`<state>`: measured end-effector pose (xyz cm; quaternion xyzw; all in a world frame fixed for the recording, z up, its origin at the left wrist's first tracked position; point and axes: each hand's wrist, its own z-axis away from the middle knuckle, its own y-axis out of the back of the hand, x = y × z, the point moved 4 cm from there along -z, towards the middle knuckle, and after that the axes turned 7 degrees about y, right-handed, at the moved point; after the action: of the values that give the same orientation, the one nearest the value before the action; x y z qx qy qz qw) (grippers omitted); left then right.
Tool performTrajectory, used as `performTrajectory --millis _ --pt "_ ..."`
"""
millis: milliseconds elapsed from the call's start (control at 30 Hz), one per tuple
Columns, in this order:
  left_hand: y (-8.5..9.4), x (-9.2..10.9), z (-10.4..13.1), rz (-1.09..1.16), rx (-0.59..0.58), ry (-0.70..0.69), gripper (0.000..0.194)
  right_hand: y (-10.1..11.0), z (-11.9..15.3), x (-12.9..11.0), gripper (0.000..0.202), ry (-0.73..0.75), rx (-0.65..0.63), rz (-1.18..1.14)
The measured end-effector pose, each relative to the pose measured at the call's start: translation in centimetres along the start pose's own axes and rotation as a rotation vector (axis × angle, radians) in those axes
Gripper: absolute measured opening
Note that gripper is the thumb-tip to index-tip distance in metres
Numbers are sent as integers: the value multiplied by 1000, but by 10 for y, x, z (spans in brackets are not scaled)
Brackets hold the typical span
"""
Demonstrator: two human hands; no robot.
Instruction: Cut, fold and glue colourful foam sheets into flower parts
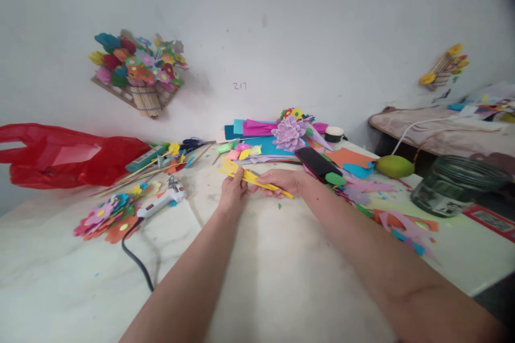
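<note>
Two hands, both closed on yellow strips (248, 176) over mid-table. Left hand (233, 191) pinches them with the thumb on top; right hand (280, 181) grips farther along, one end sticking out below its fingers. Strips slant, left end higher in view and fanned out. Can't tell if they touch the table (281, 262). Glue gun (161, 202) left of left hand, flower cutouts (100, 214) beside it. Phone (317, 163) right of right hand, lilac flower (288, 133) behind. Jar (446, 185) far right.
</note>
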<state>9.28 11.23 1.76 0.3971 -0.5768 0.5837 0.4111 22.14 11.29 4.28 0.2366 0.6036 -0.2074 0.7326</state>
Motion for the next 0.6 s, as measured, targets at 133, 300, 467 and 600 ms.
performTrajectory --millis 133,300,467,600 --pt "2 -1 -2 47 -6 1 38 0 -2 1 37 56 68 88" --pt "1 -1 -2 23 24 12 37 0 -3 4 37 56 11 215" --pt "0 0 -2 -20 95 35 31 -6 0 -1 37 34 -63 304" --pt "1 1 -2 -32 143 40 28 -5 -2 -2 36 34 21 307"
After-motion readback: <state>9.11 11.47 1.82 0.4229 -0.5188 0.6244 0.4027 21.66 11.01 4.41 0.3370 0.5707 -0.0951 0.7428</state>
